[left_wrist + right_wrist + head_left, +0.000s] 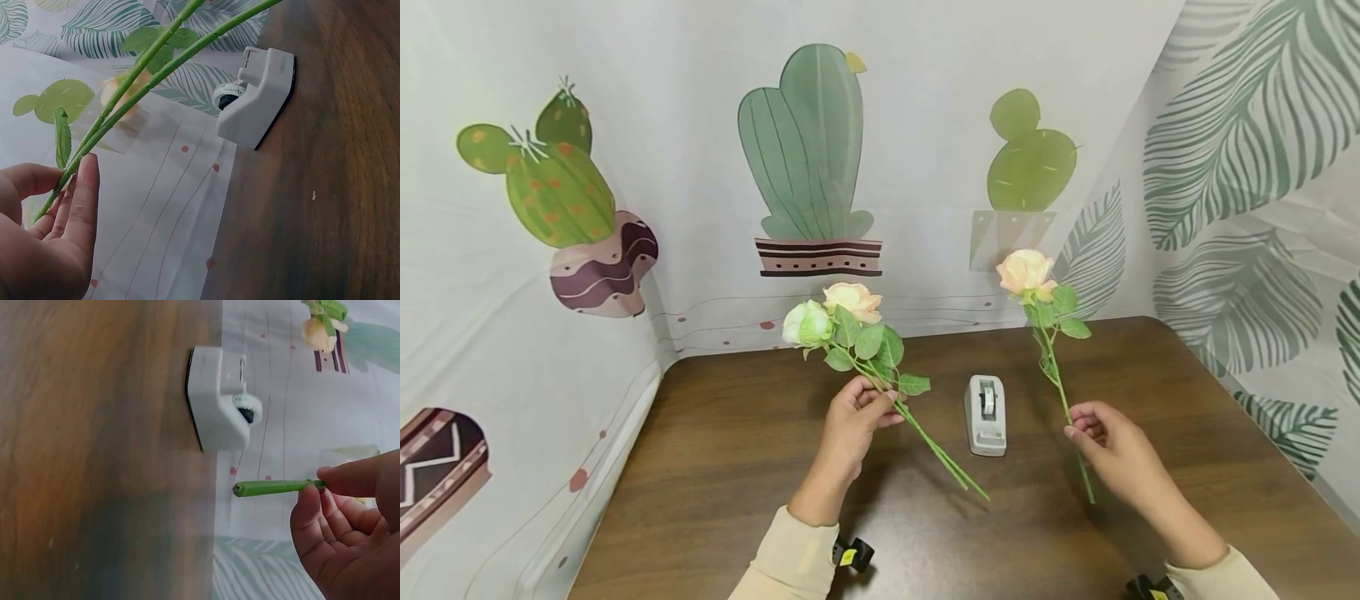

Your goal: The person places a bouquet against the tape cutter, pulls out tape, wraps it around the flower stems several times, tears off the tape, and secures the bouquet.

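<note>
My left hand (856,421) pinches the stems of two artificial roses together, one with a white-green bloom (807,324), the other with a peach bloom (853,302). Their green stems (150,65) run side by side and slant down to the right in the head view. My right hand (1108,442) pinches the stem of a single peach rose (1027,272) between thumb and fingers, bloom upward. In the right wrist view, its cut stem end (269,487) sticks out past the fingertips. Between the two hands a white tape dispenser (986,415) stands on the table.
The brown wooden table (700,492) has a back edge close to a white cloth backdrop (925,125) printed with cacti and leaves. A roll of tape (230,97) sits in the dispenser. Black wrist devices (853,553) show at both sleeves.
</note>
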